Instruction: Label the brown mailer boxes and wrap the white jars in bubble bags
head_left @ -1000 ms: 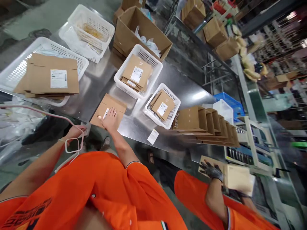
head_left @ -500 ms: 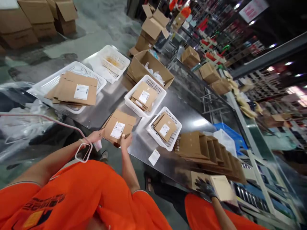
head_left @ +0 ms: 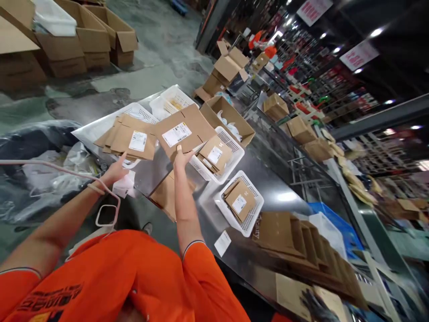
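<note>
Head view: I see the right hand [head_left: 182,157] gripping a labelled flat carton [head_left: 197,125], thumb on top, other fingers hidden beneath. It lies just beyond them, nearer this hand than the other, its long axis slanting up rightward. I cannot tell whether the left hand [head_left: 115,172] grips the white scrap [head_left: 124,184] below it; its index finger reaches toward the stacked cartons [head_left: 115,137] over a white basket [head_left: 140,110].

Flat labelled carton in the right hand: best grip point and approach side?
Probably the near edge of the carton, pinched from the wearer's side, as the right hand has it, thumb on top. The piece is thin and flat, and that edge faces the wearer; the far edge points away, toward the baskets behind.
</note>
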The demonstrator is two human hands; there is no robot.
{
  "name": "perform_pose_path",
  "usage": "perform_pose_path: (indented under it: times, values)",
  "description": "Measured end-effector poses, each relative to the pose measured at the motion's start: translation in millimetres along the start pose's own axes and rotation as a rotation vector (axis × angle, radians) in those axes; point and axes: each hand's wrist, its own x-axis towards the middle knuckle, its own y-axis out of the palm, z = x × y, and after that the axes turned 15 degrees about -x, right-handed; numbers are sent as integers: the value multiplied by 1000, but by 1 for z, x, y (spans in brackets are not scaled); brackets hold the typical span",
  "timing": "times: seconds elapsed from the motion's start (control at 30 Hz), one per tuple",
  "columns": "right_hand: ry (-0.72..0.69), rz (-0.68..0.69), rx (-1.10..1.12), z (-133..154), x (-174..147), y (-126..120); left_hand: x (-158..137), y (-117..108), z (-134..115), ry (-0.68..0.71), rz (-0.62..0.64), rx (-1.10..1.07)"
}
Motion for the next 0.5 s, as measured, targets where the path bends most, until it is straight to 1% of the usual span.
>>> perform_pose_path:
  times: [0.07, 0.1, 0.17, 0.23, 0.33, 0.4, 0.43, 0.5]
  values:
    - [26, 27, -100, 10, 6, 31, 16, -8, -13, -10, -11, 50]
    - [60, 35, -147, 11, 6, 42, 22, -10, -17, -25, -7, 88]
    - [137, 45, -238, 9, 2, 54, 29, -12, -22, -56, 11, 157]
    - [203, 22, -316, 2, -1, 55, 31, -12, -23, -68, 28, 195]
    - [250, -108, -357, -7, 3, 43, 31, -14, -20, -41, 48, 189]
    - [224, -196, -316, -8, 10, 34, 31, -16, -17, -26, 54, 163]
    - [197, -220, -277, -6, 13, 32, 30, -16, -15, -22, 56, 144]
    - [134, -197, -173, 1, 17, 33, 27, -17, -11, -6, 52, 98]
